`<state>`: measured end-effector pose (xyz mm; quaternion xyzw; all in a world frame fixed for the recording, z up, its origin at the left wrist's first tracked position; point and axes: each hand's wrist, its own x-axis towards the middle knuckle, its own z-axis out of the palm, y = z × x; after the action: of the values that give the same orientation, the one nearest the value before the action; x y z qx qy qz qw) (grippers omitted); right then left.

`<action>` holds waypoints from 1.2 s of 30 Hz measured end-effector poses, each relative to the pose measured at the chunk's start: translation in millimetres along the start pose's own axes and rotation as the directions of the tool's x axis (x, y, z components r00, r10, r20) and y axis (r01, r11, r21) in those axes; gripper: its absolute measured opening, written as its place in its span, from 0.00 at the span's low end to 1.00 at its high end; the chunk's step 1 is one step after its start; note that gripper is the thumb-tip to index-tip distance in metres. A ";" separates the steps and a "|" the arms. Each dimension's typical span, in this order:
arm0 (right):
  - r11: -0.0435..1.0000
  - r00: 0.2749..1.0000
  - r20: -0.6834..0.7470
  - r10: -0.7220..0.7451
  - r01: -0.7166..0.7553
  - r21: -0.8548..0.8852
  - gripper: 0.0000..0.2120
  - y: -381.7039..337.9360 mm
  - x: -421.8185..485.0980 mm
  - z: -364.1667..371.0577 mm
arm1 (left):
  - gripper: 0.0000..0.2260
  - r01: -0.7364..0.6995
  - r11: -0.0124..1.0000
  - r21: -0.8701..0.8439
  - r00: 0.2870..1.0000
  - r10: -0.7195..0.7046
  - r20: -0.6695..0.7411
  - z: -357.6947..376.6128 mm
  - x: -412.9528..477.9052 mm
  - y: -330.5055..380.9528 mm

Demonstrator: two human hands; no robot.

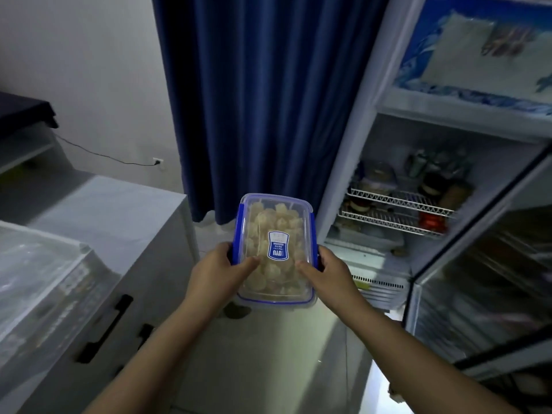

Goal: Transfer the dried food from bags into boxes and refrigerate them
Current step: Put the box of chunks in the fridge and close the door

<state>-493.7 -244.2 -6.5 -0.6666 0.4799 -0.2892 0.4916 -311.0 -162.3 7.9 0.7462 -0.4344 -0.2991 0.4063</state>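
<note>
Left hand (pixel 219 268) and right hand (pixel 324 271) clasp the lidded box (pixel 276 234) of dried food by its near end, in the air left of the open fridge (pixel 370 162) — those crowded wire shelves (pixel 397 201) could force a nudge that topples the stored goods (pixel 431 185).

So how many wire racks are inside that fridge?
2: the upper rack sits mid-fridge, and the lower rack is just beneath it. Others may hide behind the glass door.

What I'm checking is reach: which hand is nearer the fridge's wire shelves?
Right. The right hand grips the box's fridge-side edge, below-left of the wire shelves; the left hand grips the opposite edge, farther away.
</note>
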 end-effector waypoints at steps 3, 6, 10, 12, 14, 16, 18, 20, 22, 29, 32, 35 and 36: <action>0.999 0.998 -0.030 0.049 -0.049 -0.016 0.10 15.5 21.1 -36.8 | 0.10 -0.012 1.000 -0.007 0.998 0.012 0.056 36.6 24.7 20.2; 0.995 0.993 -0.064 0.095 -0.096 -0.008 0.08 32.7 44.8 -67.1 | 0.10 -0.006 1.000 0.031 0.995 0.003 0.099 68.9 54.2 34.3; 0.988 0.982 -0.115 0.153 -0.153 0.009 0.07 53.9 78.7 -96.5 | 0.10 -0.010 0.998 0.056 0.985 0.000 0.171 107.7 102.0 45.7; 0.983 0.970 -0.157 0.185 -0.183 0.027 0.08 63.4 99.5 -110.3 | 0.11 -0.030 0.996 0.083 0.978 0.012 0.207 126.5 130.7 53.5; 0.978 0.957 -0.205 0.207 -0.206 0.029 0.07 69.8 120.3 -121.6 | 0.13 -0.054 0.992 0.117 0.971 0.025 0.237 142.1 158.8 59.7; 0.976 0.938 -0.271 0.216 -0.209 0.052 0.08 76.1 145.7 -135.2 | 0.14 -0.074 0.989 0.129 0.961 0.036 0.274 158.7 192.6 68.7; 0.973 0.917 -0.325 0.232 -0.218 0.079 0.09 78.6 168.0 -147.7 | 0.15 -0.083 0.988 0.132 0.949 0.037 0.313 174.2 222.8 77.9; 0.967 0.896 -0.364 0.255 -0.233 0.104 0.09 80.3 186.7 -159.5 | 0.15 -0.096 0.987 0.130 0.933 0.044 0.357 190.6 249.9 88.2; 0.959 0.868 -0.409 0.282 -0.250 0.129 0.10 85.3 203.0 -169.7 | 0.12 -0.122 0.981 0.153 0.919 0.053 0.391 207.1 273.8 96.9; 0.942 0.778 -0.532 0.334 -0.285 0.176 0.16 107.8 247.1 -215.5 | 0.13 -0.133 0.984 0.120 0.857 0.054 0.512 271.8 332.1 125.6; 0.950 0.764 -0.566 0.310 -0.277 0.145 0.12 119.6 268.4 -242.1 | 0.14 -0.124 0.988 0.098 0.859 0.057 0.509 300.7 351.9 138.3; 0.954 0.763 -0.577 0.290 -0.274 0.118 0.10 132.0 295.5 -270.5 | 0.11 -0.091 0.993 0.080 0.876 0.042 0.480 328.2 368.7 154.3; 0.954 0.766 -0.572 0.292 -0.275 0.119 0.10 137.8 305.9 -280.0 | 0.10 -0.084 0.994 0.076 0.883 0.039 0.468 337.4 374.9 159.8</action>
<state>-669.0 -640.4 -63.6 -0.4585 0.6982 -0.4088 0.3677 -479.1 -660.1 -54.4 0.6569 -0.5560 -0.4355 0.2640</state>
